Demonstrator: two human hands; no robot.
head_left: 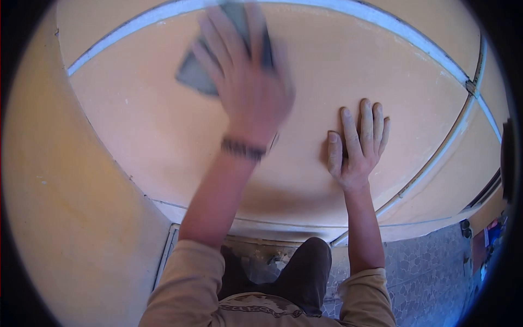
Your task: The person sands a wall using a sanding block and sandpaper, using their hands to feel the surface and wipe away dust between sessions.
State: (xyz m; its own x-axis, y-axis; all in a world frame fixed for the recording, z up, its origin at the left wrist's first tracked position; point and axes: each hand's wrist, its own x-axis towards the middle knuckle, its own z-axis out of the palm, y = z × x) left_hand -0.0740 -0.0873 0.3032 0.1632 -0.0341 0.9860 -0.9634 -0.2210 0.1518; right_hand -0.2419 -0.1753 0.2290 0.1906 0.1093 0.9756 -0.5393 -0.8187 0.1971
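My left hand [256, 90], blurred by motion, presses a grey-green sheet [199, 71] against the peach-coloured wall panel [305, 60]. The sheet shows between and beside its fingers, near the pale blue-white strip along the panel's top. A dark bracelet [243, 148] circles that wrist. Lower and to the right, my right hand [359, 144] lies flat on the same panel with its fingers spread and pointing up. Pale dust coats its fingers, and nothing is held in it.
A yellowish wall [71, 191] meets the panel at the left. A light strip [430, 169] crosses the right side. Below are my dark-trousered legs [302, 272] and a patterned tile floor [425, 272]. Assorted objects [493, 231] stand at the far right.
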